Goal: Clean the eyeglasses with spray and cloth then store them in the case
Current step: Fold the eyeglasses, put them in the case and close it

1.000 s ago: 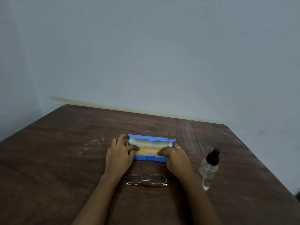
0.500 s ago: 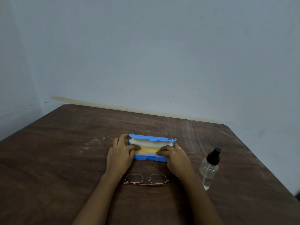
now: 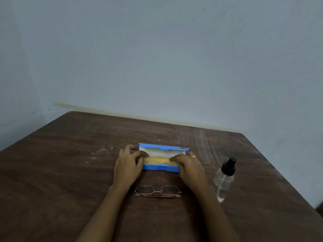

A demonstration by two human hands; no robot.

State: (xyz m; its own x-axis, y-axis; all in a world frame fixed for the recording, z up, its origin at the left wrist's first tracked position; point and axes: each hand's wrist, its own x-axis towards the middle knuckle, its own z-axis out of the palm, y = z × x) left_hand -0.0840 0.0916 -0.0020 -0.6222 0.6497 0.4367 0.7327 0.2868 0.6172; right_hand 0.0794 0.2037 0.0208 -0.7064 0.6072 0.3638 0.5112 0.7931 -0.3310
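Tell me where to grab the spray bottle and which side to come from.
Best grip the spray bottle round its clear body, just below the black cap. It stands upright on the table with nothing touching it, so fingers can wrap it. Come from its left with the right hand, which is nearest, now holding the right end of the case.

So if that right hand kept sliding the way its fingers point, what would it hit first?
The right hand seems to touch the yellow cloth inside the open blue case; carrying on, it would probably meet the raised lid, though depth is unclear.
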